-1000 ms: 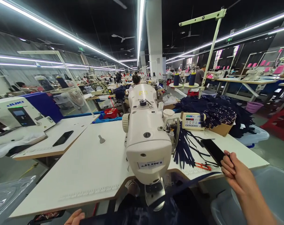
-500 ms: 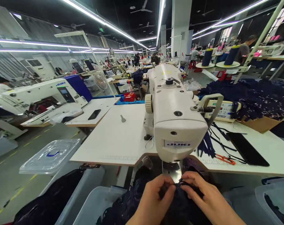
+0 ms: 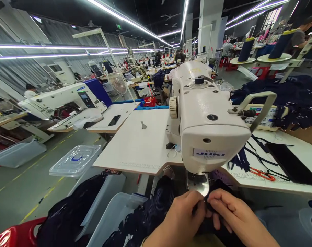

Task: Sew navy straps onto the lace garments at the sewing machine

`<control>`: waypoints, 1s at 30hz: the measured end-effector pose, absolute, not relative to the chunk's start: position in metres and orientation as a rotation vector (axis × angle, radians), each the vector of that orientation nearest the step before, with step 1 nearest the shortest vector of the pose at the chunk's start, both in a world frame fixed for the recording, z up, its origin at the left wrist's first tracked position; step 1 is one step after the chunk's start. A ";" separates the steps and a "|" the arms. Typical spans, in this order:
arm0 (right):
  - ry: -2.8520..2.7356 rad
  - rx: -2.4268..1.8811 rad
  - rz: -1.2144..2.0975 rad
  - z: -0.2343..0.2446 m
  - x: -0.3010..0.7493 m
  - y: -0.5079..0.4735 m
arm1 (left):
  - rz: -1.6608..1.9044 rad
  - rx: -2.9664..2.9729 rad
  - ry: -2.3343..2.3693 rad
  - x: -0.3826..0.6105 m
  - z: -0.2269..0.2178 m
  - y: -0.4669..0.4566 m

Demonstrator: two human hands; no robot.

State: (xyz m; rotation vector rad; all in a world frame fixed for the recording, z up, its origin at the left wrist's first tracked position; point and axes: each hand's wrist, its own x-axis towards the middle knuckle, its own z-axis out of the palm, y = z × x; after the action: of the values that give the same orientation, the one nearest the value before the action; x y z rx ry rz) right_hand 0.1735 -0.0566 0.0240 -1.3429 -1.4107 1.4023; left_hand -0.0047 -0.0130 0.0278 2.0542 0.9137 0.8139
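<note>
Just below the head of a white sewing machine, both my hands are closed with their fingertips close together. My left hand pinches a thin navy strap, mostly hidden by the fingers. On the other side my right hand has its thumb and forefinger pressed together on the same strap, its lower fingers curled beneath. The shiny metal plate under the machine head sits right behind my fingertips. A heap of navy straps lies to the left of my hands, spilling over a clear plastic bin.
The white tabletop bears a small grey metal piece. On its right lie orange-handled snips, a dark flat slab and cut straps. A lidded clear box and a red stool stand left.
The view has swung left and my hands appear nearer together. My right hand's lower fingers have curled in under the strap.
</note>
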 end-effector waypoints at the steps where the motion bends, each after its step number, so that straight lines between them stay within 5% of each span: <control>1: -1.328 -1.314 1.526 0.026 0.173 -0.055 | 0.796 2.099 0.864 -0.007 0.029 -0.013; 5: -1.289 -1.255 1.678 0.031 0.174 -0.051 | 0.682 2.249 0.741 -0.012 0.035 -0.012; 12: -1.510 -1.607 1.087 0.018 0.170 -0.056 | 0.623 2.115 0.863 -0.006 0.043 -0.012; 21: -1.394 -1.456 1.261 0.036 0.178 -0.056 | 0.780 1.992 0.520 -0.016 0.046 -0.010; 30: -1.922 -1.294 0.522 0.038 0.194 -0.047 | 0.806 1.501 0.749 -0.011 0.043 -0.010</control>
State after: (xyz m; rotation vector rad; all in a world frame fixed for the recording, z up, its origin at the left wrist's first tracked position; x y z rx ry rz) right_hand 0.1935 -0.0468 0.0381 -1.2936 -1.9217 0.5223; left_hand -0.0115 -0.0104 0.0426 1.5007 0.7489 0.8061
